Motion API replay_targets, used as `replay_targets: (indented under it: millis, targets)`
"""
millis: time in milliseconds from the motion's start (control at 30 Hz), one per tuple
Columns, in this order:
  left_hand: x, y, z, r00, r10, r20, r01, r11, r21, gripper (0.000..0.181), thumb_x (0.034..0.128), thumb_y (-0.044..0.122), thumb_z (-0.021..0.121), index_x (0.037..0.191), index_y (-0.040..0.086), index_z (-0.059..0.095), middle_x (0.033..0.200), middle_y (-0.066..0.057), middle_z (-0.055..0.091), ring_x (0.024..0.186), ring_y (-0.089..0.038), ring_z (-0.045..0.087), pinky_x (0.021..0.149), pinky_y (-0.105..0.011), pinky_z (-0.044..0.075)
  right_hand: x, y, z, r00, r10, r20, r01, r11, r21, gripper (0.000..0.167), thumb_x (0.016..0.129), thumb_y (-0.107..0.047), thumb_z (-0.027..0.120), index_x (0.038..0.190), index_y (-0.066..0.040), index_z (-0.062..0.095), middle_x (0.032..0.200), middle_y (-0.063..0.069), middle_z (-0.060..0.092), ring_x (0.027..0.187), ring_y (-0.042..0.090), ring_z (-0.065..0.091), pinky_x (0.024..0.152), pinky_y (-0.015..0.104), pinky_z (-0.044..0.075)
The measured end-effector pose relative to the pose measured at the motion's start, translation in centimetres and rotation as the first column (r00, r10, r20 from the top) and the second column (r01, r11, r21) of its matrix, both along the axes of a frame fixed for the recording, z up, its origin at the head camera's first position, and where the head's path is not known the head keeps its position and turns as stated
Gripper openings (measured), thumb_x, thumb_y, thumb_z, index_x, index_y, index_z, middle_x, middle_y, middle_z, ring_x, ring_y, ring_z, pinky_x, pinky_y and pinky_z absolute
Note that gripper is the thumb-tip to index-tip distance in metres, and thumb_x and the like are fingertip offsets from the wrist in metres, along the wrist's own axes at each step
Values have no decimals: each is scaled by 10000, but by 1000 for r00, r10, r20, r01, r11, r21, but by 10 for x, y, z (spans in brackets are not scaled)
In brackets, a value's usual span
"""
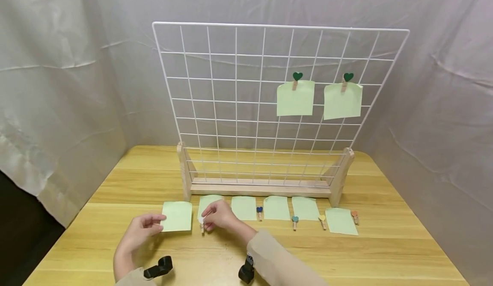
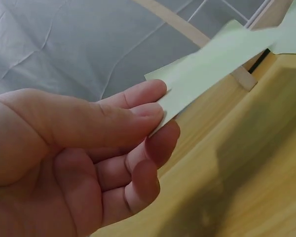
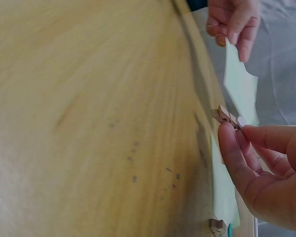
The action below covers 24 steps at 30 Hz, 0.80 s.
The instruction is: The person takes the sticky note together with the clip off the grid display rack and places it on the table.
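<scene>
My left hand (image 1: 135, 234) pinches a pale green paper note (image 1: 177, 216) by its left edge between thumb and fingers; in the left wrist view the note (image 2: 202, 66) is held up off the table. My right hand (image 1: 223, 215) pinches a small wooden clothespin (image 1: 202, 227) with a white heart on it, just right of that note. In the right wrist view the clothespin (image 3: 226, 115) sits between thumb and fingertips, its wooden end pointing away from the palm. Whether its jaws are parted is too small to tell. Another green note (image 1: 209, 201) lies partly behind my right hand.
A white wire grid (image 1: 250, 102) stands in a wooden base (image 1: 262, 189). Two green notes (image 1: 295, 102) hang at its upper right from clothespins with dark green hearts (image 1: 348, 77). Several more notes (image 1: 276, 208) and heart clothespins (image 1: 295, 221) lie along the table before the base.
</scene>
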State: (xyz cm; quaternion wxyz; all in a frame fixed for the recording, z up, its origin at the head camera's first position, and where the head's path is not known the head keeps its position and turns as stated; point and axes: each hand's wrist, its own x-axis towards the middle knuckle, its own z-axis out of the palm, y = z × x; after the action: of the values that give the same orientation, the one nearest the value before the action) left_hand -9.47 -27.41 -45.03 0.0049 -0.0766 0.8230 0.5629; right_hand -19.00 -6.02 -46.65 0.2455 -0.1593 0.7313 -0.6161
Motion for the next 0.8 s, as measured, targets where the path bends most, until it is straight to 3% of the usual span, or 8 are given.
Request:
replay_targets:
  millis: [400,533,800]
  targets:
    - [1,-5,-10,999,-28,44,28,1000,1,291,769,-96,558,1040,-187,504,848,-127,584,664,-167,535,569,-270,469,3,-5,0,998,60,0,-60,994,89,31,750,127,611,773,107,614,565,153,594,460,181,572,470,305,509]
    - [0,-5,-14,996,-3,86,4,1000,-8,256,768,-93,573,1000,-176,506,798,-117,576,633,-179,527,528,-274,453,2,-5,-1,997,73,-6,-72,992,107,46,751,129,608,742,85,617,552,152,591,449,169,563,459,300,506]
    - [-5,-3,-20,989,71,132,-68,997,-26,247,751,-134,588,981,-171,508,800,-110,574,688,-181,542,581,-314,479,3,-3,-6,996,82,-38,-76,987,143,65,761,109,611,719,61,621,547,112,590,433,138,548,435,287,495]
